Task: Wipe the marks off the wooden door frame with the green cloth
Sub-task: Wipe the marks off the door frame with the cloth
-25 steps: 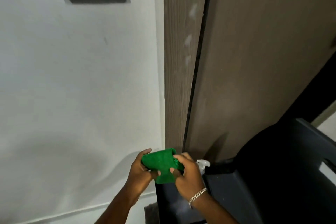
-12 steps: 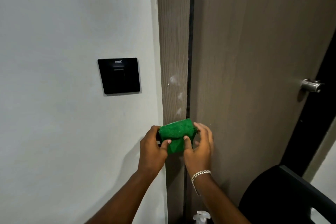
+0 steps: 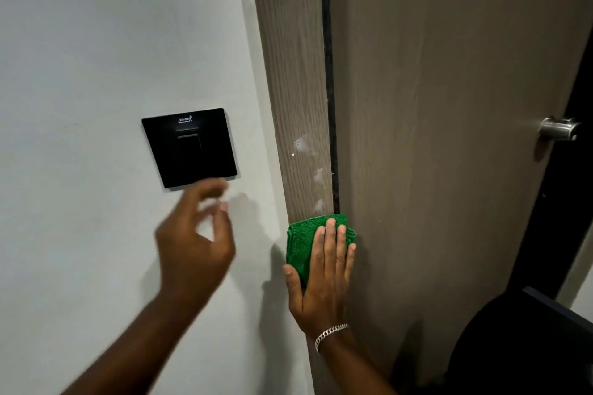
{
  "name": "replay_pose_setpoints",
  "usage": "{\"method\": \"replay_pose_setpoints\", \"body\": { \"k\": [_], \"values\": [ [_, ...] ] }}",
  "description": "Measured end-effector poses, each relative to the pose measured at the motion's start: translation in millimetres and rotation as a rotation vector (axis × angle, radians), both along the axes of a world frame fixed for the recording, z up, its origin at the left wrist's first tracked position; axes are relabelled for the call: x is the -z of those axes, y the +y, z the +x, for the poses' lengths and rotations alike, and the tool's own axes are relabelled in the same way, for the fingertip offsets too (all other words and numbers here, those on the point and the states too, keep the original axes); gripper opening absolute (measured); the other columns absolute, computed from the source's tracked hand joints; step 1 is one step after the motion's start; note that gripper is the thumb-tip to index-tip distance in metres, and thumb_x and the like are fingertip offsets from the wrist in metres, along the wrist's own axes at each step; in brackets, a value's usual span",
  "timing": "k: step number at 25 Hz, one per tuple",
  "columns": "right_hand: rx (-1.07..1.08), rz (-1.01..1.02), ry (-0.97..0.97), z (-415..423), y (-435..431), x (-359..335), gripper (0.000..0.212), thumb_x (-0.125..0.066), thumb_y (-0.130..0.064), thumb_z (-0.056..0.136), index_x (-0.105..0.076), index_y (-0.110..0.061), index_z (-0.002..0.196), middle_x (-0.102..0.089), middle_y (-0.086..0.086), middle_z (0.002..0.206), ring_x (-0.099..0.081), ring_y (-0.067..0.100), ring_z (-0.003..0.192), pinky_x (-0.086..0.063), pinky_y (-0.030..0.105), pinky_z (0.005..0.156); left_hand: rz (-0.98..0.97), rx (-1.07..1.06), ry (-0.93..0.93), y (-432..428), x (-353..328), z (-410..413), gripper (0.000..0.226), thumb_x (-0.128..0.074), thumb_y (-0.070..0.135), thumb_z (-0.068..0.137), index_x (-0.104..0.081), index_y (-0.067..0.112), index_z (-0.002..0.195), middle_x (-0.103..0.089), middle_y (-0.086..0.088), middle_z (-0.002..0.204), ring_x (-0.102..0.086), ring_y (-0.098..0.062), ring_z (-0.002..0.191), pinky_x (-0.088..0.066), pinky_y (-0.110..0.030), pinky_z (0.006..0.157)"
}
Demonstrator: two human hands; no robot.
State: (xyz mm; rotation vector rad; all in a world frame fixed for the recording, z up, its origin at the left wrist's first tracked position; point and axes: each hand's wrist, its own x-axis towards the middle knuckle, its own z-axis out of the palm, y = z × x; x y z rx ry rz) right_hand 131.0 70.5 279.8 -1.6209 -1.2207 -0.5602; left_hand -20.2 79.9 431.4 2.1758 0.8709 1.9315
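Note:
The wooden door frame (image 3: 288,74) runs top to bottom in the middle of the head view. Whitish marks (image 3: 317,175) dot its right half, one above another. My right hand (image 3: 324,279), a silver bracelet at its wrist, lies flat with fingers together on the folded green cloth (image 3: 300,244) and presses it against the frame just below the lowest mark. My left hand (image 3: 192,240) hovers blurred in front of the white wall, fingers apart, holding nothing.
A black wall switch (image 3: 189,147) sits on the white wall (image 3: 96,42) left of the frame. The brown door (image 3: 449,106) fills the right side, with a metal knob (image 3: 558,128) at its far edge. A dark chair (image 3: 529,346) stands at the bottom right.
Both hands held the folded cloth low, then raised it to the frame. Now my left hand has let go and swung left, while my right hand presses the cloth flat on the wood.

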Motion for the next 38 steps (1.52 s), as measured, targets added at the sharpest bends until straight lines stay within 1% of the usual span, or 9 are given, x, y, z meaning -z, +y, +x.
{"method": "replay_pose_setpoints", "body": {
  "k": [4, 8, 11, 19, 23, 27, 31, 35, 38],
  "values": [
    [0.121, 0.167, 0.185, -14.9, 26.1, -7.1, 0.077, -0.029, -0.056, 0.098, -0.008, -0.01, 0.155, -0.008, 0.009, 0.167, -0.007, 0.028, 0.156, -0.004, 0.047, 0.128, 0.397, -0.238, 0.285, 81.4, -78.9, -63.9, 0.052, -0.037, 0.017, 0.096, -0.04, 0.014, 0.148, -0.039, -0.006, 0.157, -0.034, -0.023, 0.147, -0.03, -0.044, 0.122],
    [0.151, 0.214, -0.005, -6.3, 27.8, 6.0, 0.076, -0.032, -0.057, 0.096, -0.021, -0.005, 0.149, -0.025, 0.016, 0.157, -0.006, 0.023, 0.156, -0.012, 0.05, 0.125, 0.439, -0.46, 0.581, 140.3, -98.8, -77.3, 0.064, -0.02, 0.037, 0.098, -0.006, 0.021, 0.158, -0.007, -0.01, 0.168, -0.007, -0.035, 0.154, -0.017, -0.066, 0.12],
    [0.196, 0.318, 0.193, -9.9, 38.1, -9.7, 0.075, -0.034, -0.054, 0.096, -0.02, -0.007, 0.152, -0.023, 0.013, 0.161, -0.013, 0.027, 0.155, -0.012, 0.047, 0.126, 0.555, -0.47, 0.662, 135.2, -101.0, -72.5, 0.069, -0.027, 0.042, 0.097, -0.007, 0.016, 0.158, -0.009, -0.017, 0.167, -0.008, -0.039, 0.153, -0.016, -0.067, 0.119],
    [0.231, 0.422, 0.241, -8.8, 46.2, -30.4, 0.075, -0.036, -0.052, 0.095, -0.026, 0.001, 0.147, -0.026, 0.016, 0.159, -0.015, 0.028, 0.154, -0.016, 0.051, 0.125, 0.901, -0.529, 0.931, 113.6, -96.6, -68.0, 0.078, -0.031, 0.05, 0.096, -0.024, -0.003, 0.152, -0.026, -0.024, 0.16, -0.021, -0.041, 0.15, -0.016, -0.057, 0.121],
    [0.204, 0.344, 0.023, -6.1, 38.5, -22.5, 0.076, -0.037, -0.055, 0.094, -0.028, 0.002, 0.144, -0.029, 0.018, 0.156, -0.012, 0.024, 0.155, -0.015, 0.05, 0.125, 0.938, -0.479, 0.971, 117.6, -92.9, -69.1, 0.083, -0.032, 0.055, 0.094, -0.021, -0.003, 0.153, -0.024, -0.024, 0.161, -0.021, -0.04, 0.151, -0.018, -0.057, 0.121],
    [0.262, 0.384, 0.262, -10.0, 48.9, -41.0, 0.078, -0.037, -0.053, 0.094, -0.018, -0.005, 0.153, -0.018, 0.012, 0.164, -0.012, 0.028, 0.155, -0.009, 0.045, 0.127, 1.0, -0.469, 1.005, 116.3, -91.9, -65.7, 0.086, -0.037, 0.059, 0.092, -0.021, 0.0, 0.154, -0.023, -0.021, 0.163, -0.019, -0.04, 0.151, -0.019, -0.061, 0.119],
    [0.226, 0.302, 0.038, -11.7, 37.8, -20.6, 0.082, -0.038, -0.057, 0.093, -0.019, -0.001, 0.15, -0.018, 0.012, 0.161, -0.008, 0.026, 0.155, -0.009, 0.048, 0.127, 0.975, -0.5, 1.05, 113.6, -90.8, -66.4, 0.089, -0.036, 0.062, 0.092, -0.018, 0.001, 0.154, -0.022, -0.021, 0.163, -0.018, -0.038, 0.152, -0.018, -0.062, 0.12],
    [0.272, 0.395, 0.213, -14.6, 48.4, -46.2, 0.08, -0.035, -0.056, 0.094, -0.019, -0.003, 0.152, -0.021, 0.013, 0.162, -0.012, 0.028, 0.155, -0.011, 0.048, 0.127, 0.972, -0.507, 1.042, 115.0, -92.6, -64.9, 0.089, -0.034, 0.062, 0.092, -0.017, 0.002, 0.155, -0.021, -0.02, 0.164, -0.018, -0.036, 0.152, -0.018, -0.059, 0.121],
    [0.254, 0.358, 0.049, -12.5, 43.1, -37.1, 0.08, -0.037, -0.055, 0.094, -0.022, 0.0, 0.149, -0.023, 0.015, 0.16, -0.013, 0.028, 0.154, -0.013, 0.049, 0.126, 0.952, -0.515, 1.023, 113.3, -91.0, -63.3, 0.087, -0.034, 0.062, 0.093, -0.016, 0.003, 0.155, -0.02, -0.018, 0.164, -0.018, -0.034, 0.152, -0.018, -0.057, 0.121]
  ]
}}
